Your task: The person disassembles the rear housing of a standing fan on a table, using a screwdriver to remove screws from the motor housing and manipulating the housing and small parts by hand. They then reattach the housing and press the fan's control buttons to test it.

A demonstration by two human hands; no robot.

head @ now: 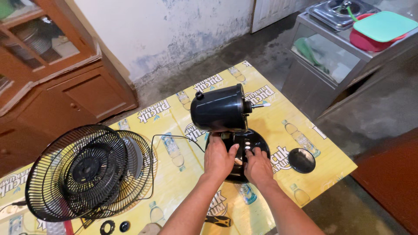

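Fan motor housing (pixel 217 109), black and rounded, stands on its round base (pixel 254 141) in the middle of the desk (pixel 322 152), which is covered with yellow printed sheets. Its bare shaft (pixel 260 105) points right, with no blade fitted. The left hand (pixel 219 159) lies flat on the base just below the housing, fingers spread and extended, gripping nothing. The right hand (pixel 257 166) rests on the base's control panel, fingertips at the pale buttons (pixel 247 145), likewise loosely open and holding nothing. To do this well, I judge that the left hand should press the base firmly down so the top-heavy housing does not tip, while the right works the buttons one at a time with light, straight pressure. The cord (pixel 170 137) runs left from the base toward the stacked wire grilles (pixel 87 172) and should be kept from snagging. A round black cap (pixel 301 160) lies just right of the base, and small black rings (pixel 114 226) sit near the front edge; a screwdriver handle (pixel 217 220) lies between the forearms.
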